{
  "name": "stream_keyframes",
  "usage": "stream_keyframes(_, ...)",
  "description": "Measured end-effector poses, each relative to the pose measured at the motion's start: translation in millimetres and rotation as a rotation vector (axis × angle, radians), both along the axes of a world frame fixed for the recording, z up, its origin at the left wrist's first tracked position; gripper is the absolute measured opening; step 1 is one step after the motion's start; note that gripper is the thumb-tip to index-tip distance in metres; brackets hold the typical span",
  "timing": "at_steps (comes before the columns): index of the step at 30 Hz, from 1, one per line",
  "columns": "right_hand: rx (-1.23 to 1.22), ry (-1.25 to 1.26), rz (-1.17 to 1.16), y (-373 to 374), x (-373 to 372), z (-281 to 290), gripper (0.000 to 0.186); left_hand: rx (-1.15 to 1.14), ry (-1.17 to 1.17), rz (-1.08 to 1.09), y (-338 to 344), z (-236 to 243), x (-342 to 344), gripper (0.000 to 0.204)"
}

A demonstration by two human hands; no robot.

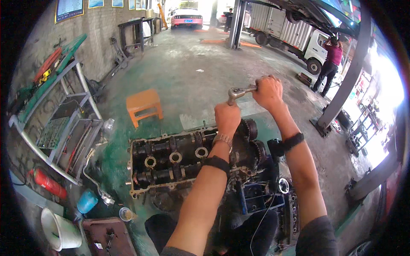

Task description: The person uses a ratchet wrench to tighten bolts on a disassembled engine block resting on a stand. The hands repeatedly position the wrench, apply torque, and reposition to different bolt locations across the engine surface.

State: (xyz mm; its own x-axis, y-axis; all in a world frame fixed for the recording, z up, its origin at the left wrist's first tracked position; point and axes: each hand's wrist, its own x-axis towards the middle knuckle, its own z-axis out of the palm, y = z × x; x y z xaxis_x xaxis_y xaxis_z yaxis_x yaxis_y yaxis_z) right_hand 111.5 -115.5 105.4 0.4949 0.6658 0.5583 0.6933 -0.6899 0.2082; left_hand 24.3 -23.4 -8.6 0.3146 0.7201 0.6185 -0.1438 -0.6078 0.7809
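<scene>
A silver ratchet wrench [241,91] is held over the far right part of an engine's cylinder head [179,144]. My right hand [269,91] is closed round its handle. Just under the ratchet's head, my left hand [227,116] is wrapped round the shaft, whose lower end my fist and forearm hide. Black camshaft parts and several pale rings lie across the cylinder head, its valve side facing up. Two dark toothed camshaft gears [249,129] stand at its right end, beside my left wrist.
An orange stool [144,106] stands beyond the engine. To the left are a metal rack [81,85], red fire extinguisher [49,183], white bucket [61,229] and brown tray [106,239]. A blue crate [256,198] sits between my arms. Another person [331,64] stands by a truck at far right.
</scene>
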Motion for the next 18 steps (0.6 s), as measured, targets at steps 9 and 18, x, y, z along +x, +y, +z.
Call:
stream_keyframes(9,0.102,-0.105,0.113,-42,-28,-4,0.026,0.181,0.102,0.062,9,-19,16,0.020)
stream_keyframes(18,0.134,-0.031,0.115,-69,-46,-6,0.025,-0.296,0.198,-0.156,-1,13,-8,0.032)
